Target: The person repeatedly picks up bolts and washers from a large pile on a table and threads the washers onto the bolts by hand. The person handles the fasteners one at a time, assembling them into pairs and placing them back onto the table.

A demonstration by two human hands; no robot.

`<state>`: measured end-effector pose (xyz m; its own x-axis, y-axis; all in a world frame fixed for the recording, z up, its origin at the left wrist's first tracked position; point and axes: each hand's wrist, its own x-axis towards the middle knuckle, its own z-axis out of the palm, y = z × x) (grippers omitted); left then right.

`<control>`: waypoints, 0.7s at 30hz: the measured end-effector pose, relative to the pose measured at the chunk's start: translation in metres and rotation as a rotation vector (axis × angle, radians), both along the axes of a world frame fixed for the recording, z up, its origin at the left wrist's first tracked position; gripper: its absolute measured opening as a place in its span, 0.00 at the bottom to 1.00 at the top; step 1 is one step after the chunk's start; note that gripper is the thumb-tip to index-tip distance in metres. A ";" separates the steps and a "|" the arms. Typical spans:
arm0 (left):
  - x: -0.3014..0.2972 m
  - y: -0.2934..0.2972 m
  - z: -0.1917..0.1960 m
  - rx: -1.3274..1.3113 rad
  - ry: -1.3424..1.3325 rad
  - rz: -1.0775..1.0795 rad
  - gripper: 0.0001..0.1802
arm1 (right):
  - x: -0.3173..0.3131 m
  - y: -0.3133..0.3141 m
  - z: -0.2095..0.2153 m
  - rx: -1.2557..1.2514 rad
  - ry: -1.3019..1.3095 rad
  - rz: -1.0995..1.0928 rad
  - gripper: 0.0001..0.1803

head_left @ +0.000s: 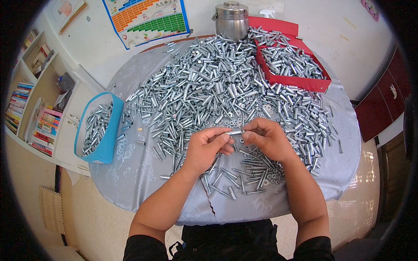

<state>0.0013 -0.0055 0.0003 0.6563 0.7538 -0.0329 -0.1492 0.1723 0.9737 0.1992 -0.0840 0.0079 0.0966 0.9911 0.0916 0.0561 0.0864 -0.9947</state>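
Over the bench's (130,182) near half, a slim silver piece (235,132) runs left to right. The left hand (205,148) pinches its left end, the right hand (267,141) its right.

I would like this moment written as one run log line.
left hand: holding metal piece | right hand: pinching at its right end | around: metal parts pile, blue bin, red box

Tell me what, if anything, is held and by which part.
A slim silvery metal cylinder: the left hand pinches its left end, the right hand its right end.
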 end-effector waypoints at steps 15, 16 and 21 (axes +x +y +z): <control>0.004 -0.006 0.004 0.116 0.041 0.036 0.13 | 0.005 0.000 -0.002 -0.092 0.055 0.034 0.09; 0.004 -0.006 0.004 0.117 0.044 0.040 0.13 | 0.004 0.001 -0.004 -0.087 0.070 0.018 0.09; 0.003 -0.005 0.002 0.081 0.055 0.031 0.14 | -0.001 0.001 0.000 -0.075 0.161 0.029 0.09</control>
<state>0.0047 -0.0107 0.0021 0.6315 0.7753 -0.0060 -0.0996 0.0888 0.9911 0.1983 -0.0826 0.0075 0.0753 0.9972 0.0029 -0.1057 0.0108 -0.9943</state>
